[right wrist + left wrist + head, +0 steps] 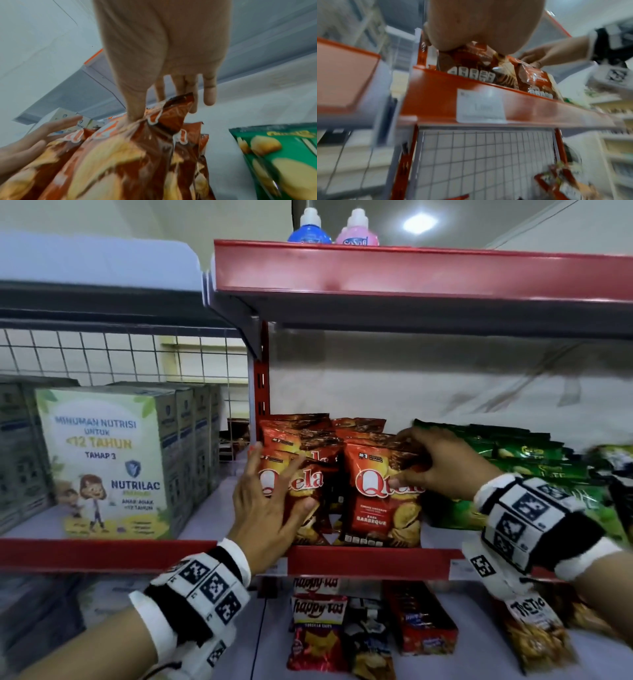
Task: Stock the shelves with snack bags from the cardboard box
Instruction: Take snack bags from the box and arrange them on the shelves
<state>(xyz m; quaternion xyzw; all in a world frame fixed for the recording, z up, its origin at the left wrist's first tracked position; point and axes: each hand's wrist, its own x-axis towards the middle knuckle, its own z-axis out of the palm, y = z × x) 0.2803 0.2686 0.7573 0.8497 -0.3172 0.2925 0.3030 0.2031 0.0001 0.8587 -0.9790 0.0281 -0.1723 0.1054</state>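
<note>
Two rows of red Qtela snack bags stand on the red-edged shelf (370,564). My left hand (281,477) lies flat with spread fingers against the front left bag (308,484), thumb on its face. My right hand (407,460) pinches the top right corner of the front right bag (380,501), thumb in front and fingers behind. In the right wrist view the right hand (163,108) crumples that bag (137,155), and the left hand (51,127) shows beside it. From the left wrist view both bags (471,60) stand behind the shelf lip (436,94). No cardboard box is in view.
Green chip bags (513,460) lie stacked right of the red ones. Nutrilac boxes (109,463) fill the neighbouring shelf at left. A red shelf (411,275) with two bottles (310,231) hangs close overhead. Happy Tos bags (318,621) and other snacks sit below.
</note>
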